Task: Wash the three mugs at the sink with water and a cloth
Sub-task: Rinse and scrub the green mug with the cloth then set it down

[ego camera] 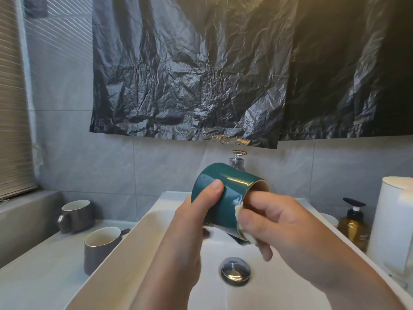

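Over the sink [138, 238], the left hand [196, 211] clasps the green mug [228, 193] tipped sideways, mouth toward the right hand [274, 222], whose grip pinches a cloth [240, 212], apparently at the rim.

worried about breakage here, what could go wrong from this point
1. The green mug is held on its side above the sink by the left hand alone; if wet, it could slip and chip.
2. A grey mug stands by the sink's edge, near the left arm, and could be knocked.
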The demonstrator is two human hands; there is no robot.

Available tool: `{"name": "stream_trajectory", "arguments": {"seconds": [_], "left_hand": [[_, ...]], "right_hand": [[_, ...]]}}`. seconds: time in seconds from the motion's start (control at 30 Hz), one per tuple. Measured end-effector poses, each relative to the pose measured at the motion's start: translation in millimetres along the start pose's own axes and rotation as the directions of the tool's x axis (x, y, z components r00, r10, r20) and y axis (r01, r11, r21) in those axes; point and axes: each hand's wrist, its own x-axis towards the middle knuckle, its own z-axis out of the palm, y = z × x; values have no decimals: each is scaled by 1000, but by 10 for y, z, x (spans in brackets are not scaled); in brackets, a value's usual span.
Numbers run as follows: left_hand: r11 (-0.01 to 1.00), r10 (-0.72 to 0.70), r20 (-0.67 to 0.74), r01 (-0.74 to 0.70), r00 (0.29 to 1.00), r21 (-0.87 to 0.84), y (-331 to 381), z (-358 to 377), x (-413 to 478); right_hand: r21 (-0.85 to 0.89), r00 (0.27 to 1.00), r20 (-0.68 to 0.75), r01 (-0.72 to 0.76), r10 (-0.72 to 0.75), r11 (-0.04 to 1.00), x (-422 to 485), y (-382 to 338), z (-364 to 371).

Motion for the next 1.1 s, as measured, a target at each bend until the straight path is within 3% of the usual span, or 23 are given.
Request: {"name": "stream_trajectory", "arguments": {"seconds": [0.13, 0.23, 0.33, 0.5, 0.6, 0.63, 0.7, 0.77, 0.87, 0.9, 0.93, 1.0, 1.03, 1.1], "left_hand": [[976, 199, -103, -187, 975, 112, -19, 60, 17], [940, 338, -84, -333, 937, 71, -106, 46, 19], [919, 390, -12, -388, 921, 70, -164, 31, 1], [937, 303, -16, -301, 953, -177, -131, -19, 56], [942, 220, 38, -202, 975, -267, -141, -11, 72], [941, 199, 51, -177, 979, -289, -141, -2, 75], [941, 177, 64, -150, 982, -303, -135, 11, 78], [950, 161, 81, -133, 984, -284, -142, 27, 80], [956, 140, 89, -112, 986, -271, -158, 20, 79], [957, 130, 83, -103, 988, -270, -158, 11, 78], [957, 122, 81, -96, 989, -272, -156, -2, 77], [954, 126, 103, -92, 987, -285, -134, -14, 69], [951, 137, 119, -97, 983, -293, -123, -16, 65], [942, 146, 111, -104, 983, -319, -100, -10, 55]], "right_hand": [[107, 993, -115, 45, -33, 993, 15, -5, 48], [260, 966, -257, 48, 21, 964, 37, 15, 44], [289, 972, -227, 14, 54, 957, 35, 8, 33], [121, 998, -39, 44, -39, 992, -19, -6, -27], [-203, 999, -32, 26, -34, 979, -45, -71, -19], [-393, 998, -63, -22, -3, 919, -47, -79, -12], [-731, 997, -74, -77, 34, 678, -31, -84, 19], [-817, 996, -61, -87, 64, 569, -14, -86, 76], [-813, 989, -142, -139, 39, 566, -39, -165, 92], [-789, 985, -171, -149, 19, 596, -56, -158, 64], [-707, 984, -174, -146, 29, 692, -75, -145, 36], [-366, 997, -44, -70, 58, 928, -50, -113, 11], [-158, 998, -5, -55, 55, 986, -33, -101, 2], [247, 996, -10, -88, 93, 965, -34, -110, -13]]}}
